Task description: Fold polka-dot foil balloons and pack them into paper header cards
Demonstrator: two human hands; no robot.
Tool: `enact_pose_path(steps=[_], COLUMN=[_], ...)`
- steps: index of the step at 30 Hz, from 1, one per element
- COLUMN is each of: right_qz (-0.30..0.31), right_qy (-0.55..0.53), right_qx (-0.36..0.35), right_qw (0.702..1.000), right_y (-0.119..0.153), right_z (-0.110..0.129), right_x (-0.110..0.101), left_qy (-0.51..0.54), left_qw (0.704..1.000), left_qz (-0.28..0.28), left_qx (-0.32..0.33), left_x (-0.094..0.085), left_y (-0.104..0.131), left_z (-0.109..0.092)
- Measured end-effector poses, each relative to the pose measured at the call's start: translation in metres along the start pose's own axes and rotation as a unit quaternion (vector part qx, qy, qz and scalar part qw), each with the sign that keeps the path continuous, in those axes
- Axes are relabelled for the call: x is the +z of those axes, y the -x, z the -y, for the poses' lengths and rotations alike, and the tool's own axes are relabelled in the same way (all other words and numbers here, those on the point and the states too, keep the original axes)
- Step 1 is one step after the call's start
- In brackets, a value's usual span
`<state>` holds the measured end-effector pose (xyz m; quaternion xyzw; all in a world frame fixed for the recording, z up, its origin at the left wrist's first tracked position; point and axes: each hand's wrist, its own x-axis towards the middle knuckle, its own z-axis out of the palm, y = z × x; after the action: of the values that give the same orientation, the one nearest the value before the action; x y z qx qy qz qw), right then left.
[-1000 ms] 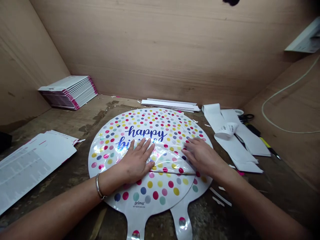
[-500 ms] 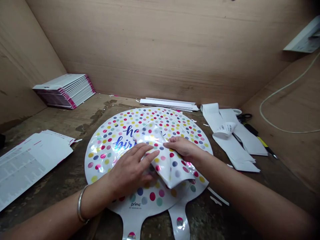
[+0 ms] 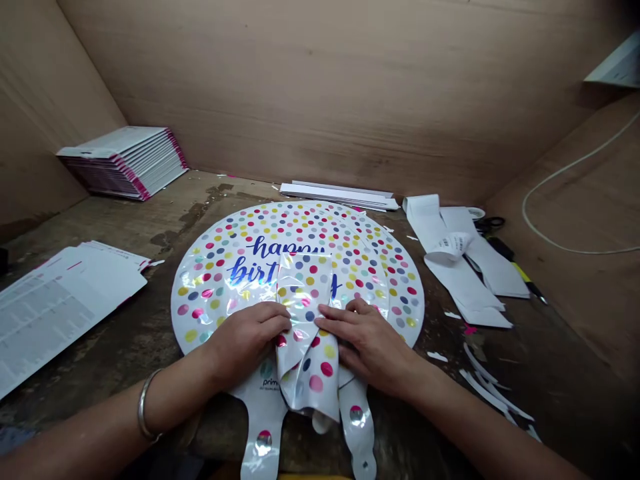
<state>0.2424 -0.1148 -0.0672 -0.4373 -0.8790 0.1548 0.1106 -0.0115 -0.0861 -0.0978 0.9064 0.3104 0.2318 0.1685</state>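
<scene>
In the head view, the person's left hand and right hand are apart, with a folded polka-dot foil balloon between them. The left fingers rest at its left edge and the right fingertips touch its right edge; whether either hand pinches the foil cannot be told, since the thumbs do not show clearly.

The folding looks partly done: the balloon is a narrow, upright strip as seen from above, but its end nearest the person is loose, with a slanting flap and an open, curling edge. It lies on a pile of flat "happy birthday" foil balloons, which are spread out unfolded beneath both hands. Their necks point toward the person, below the hands.

Beyond the left hand stands a stack of pink-edged cards, and to its left on the desk lie printed white sheets. Past the right hand are white paper strips, with black-handled scissors just behind them.
</scene>
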Motion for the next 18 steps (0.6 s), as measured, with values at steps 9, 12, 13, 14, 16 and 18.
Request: enact_pose_path(steps=[9,12,13,14,16,18], right_qz=[-0.103,-0.129,-0.135,-0.140,-0.142,-0.131], right_qy=[-0.113,-0.099,-0.096,-0.097,-0.096,-0.086], right_qx=[0.227,0.302,0.315,0.322,0.329,0.326], right_qw=[0.962,0.939,0.934,0.931,0.929,0.932], right_y=[-0.014,-0.022,-0.024,-0.025,-0.028,-0.029], right_z=[0.007,0.010,0.010,0.011,0.011,0.012], right_x=[0.013,0.013,0.014,0.014,0.016,0.017], left_qy=[-0.022,-0.024,-0.014,-0.007,-0.022,-0.077], left_qw=[0.972,0.961,0.958,0.956,0.956,0.958], left_qz=[-0.026,-0.042,-0.046,-0.046,-0.030,-0.007], left_qx=[-0.231,-0.272,-0.282,-0.289,-0.290,-0.276], left_x=[-0.002,0.001,0.002,0.002,0.001,-0.001], left_y=[-0.012,-0.022,-0.024,-0.027,-0.030,-0.031], left_z=[-0.004,-0.004,-0.004,-0.004,-0.005,-0.007])
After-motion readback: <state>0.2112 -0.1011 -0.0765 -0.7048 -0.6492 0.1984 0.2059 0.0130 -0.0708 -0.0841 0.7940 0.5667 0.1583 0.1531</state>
